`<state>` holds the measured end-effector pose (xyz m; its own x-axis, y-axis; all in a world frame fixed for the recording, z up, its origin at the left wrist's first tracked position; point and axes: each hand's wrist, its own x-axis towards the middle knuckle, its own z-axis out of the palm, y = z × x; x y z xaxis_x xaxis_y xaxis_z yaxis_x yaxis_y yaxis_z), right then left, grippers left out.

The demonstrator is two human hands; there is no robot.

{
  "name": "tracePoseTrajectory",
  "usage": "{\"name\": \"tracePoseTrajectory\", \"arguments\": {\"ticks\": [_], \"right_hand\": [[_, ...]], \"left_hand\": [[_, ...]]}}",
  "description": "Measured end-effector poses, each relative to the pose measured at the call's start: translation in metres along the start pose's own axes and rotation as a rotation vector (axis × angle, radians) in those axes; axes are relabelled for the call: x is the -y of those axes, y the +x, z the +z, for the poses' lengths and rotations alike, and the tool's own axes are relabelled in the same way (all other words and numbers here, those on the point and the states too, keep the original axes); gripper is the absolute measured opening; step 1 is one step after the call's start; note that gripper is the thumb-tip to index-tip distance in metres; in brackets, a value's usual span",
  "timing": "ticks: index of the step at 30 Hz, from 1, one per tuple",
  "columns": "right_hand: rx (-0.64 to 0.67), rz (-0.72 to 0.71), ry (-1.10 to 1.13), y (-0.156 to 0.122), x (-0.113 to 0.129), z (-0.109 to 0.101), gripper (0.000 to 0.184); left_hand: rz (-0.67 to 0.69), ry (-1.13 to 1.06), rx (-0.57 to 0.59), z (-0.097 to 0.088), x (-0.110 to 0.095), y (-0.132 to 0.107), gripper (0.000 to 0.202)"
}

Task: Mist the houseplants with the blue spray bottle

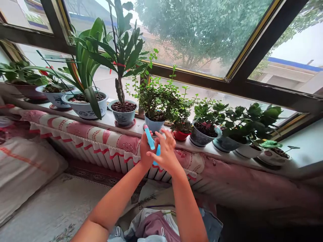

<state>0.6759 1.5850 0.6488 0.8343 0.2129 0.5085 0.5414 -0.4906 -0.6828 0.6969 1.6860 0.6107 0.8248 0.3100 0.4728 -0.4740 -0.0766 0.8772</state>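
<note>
Blue item: light-blue handheld item (pixel 149 137), narrow and smooth-looking; exact type not determinable, being largely covered by fingers. Located between both hands, in front of the torso, above the edge of the pink floral cover (pixel 98 132).
Long axis of blue strip: inclined, far end toward upper left and the windowsill (pixel 107 124), near end toward lower right and the right palm. Further blue section visible lower down, beneath the right hand.
Left hand (pixel 145 151): closed around the item from the left side; nearer to the far end of the strip.
Right hand (pixel 166 148): partly open, fingers spread and thumb apart, placed over the item's lower section; firm contact impossible to tell.
Nearest pot: pale-blue flowerpot (pixel 154 125) with small-leaved succulent (pixel 161 97), just beyond the hands; no contact discernible.
Flanking pots: red flowerpot (pixel 181 135) to the right; grey-blue flowerpot (pixel 123 117), topped with brown pebbles, to the left. All upright on the windowsill.
Below sill: ribbed radiator (pixel 101 156), partly hidden by the cover's ruffled, red-edged hem.
Behind pots: dark-framed window (pixel 191 79), tree (pixel 186 30) outside.
</note>
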Motion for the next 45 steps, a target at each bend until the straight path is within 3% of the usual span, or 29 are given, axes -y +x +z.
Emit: {"name": "tracePoseTrajectory", "arguments": {"ticks": [2, 3, 4, 7, 10, 14, 20, 27, 35, 39, 43, 45], "right_hand": [[-0.107, 0.340, 0.501, -0.007, -0.020, 0.008, 0.068], [-0.194, 0.589, 0.837, -0.010, -0.031, 0.017, 0.058], [-0.167, 0.709, 0.949, -0.012, -0.042, 0.028, 0.050], [-0.066, 0.869, 1.161, -0.018, -0.060, 0.071, 0.055], [-0.081, 0.933, 1.327, -0.022, -0.054, 0.104, 0.061], [-0.185, 0.985, 1.441, -0.023, -0.038, 0.123, 0.055], [-0.274, 1.057, 1.493, -0.021, -0.023, 0.132, 0.053], [-0.291, 1.072, 1.468, -0.007, 0.003, 0.144, 0.052], [-0.234, 0.929, 1.388, 0.038, 0.028, 0.157, 0.054], [-0.199, 0.839, 1.340, 0.057, 0.035, 0.163, 0.055], [-0.104, 0.672, 1.222, 0.066, 0.038, 0.169, 0.054], [-0.105, 0.659, 1.217, 0.064, 0.038, 0.171, 0.055]], "left_hand": [[0.009, 0.080, -0.111, -0.010, -0.007, 0.010, 0.033], [0.016, 0.117, -0.139, -0.015, -0.011, 0.016, 0.033], [0.020, 0.150, -0.148, -0.019, -0.014, 0.022, 0.032], [-0.021, 0.184, -0.151, -0.029, -0.018, 0.036, 0.026], [-0.048, 0.123, -0.061, -0.036, -0.018, 0.046, 0.022], [-0.043, 0.071, 0.055, -0.047, -0.013, 0.056, 0.017], [-0.163, 0.067, -0.043, -0.066, -0.006, 0.067, 0.008], [-0.153, 0.035, -0.025, -0.092, -0.018, 0.088, 0.008], [-0.147, -0.117, -0.082, -0.116, -0.029, 0.135, 0.008], [-0.158, -0.154, -0.216, -0.132, -0.035, 0.154, 0.006], [-0.068, -0.156, -0.228, -0.143, -0.046, 0.155, 0.013], [-0.011, -0.109, -0.212, -0.141, -0.053, 0.149, 0.010]]}}
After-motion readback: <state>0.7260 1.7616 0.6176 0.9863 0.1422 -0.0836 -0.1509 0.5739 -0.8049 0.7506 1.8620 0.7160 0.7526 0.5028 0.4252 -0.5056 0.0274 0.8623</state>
